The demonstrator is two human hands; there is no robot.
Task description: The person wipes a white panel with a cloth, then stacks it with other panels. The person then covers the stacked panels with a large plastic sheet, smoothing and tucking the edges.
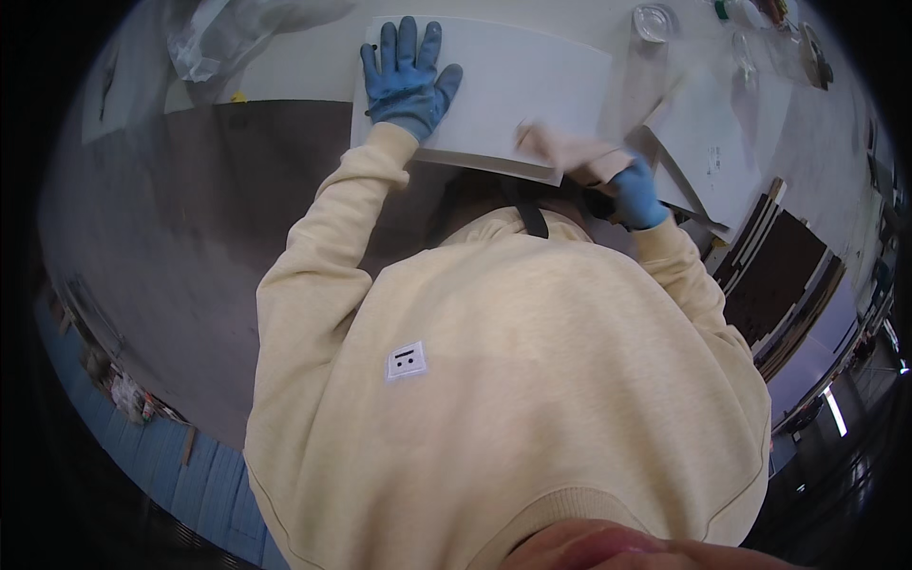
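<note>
Flat white rectangular panel (pixel 532 85) lay beneath the left hand (pixel 407 93), with the right hand (pixel 638 197) at its near right corner.
The left hand, in a blue glove, rested with fingers spread apart, their tips near the panel's far edge. The right, likewise gloved, was clamped on a crumpled beige-pink cloth (pixel 581 158); its individual fingers were blurred, and cloth-to-panel contact could not be determined. Crumpled translucent plastic film (pixel 223 36) lay left of the left fingers; another white panel (pixel 712 152) lay right of the right fingers.
</note>
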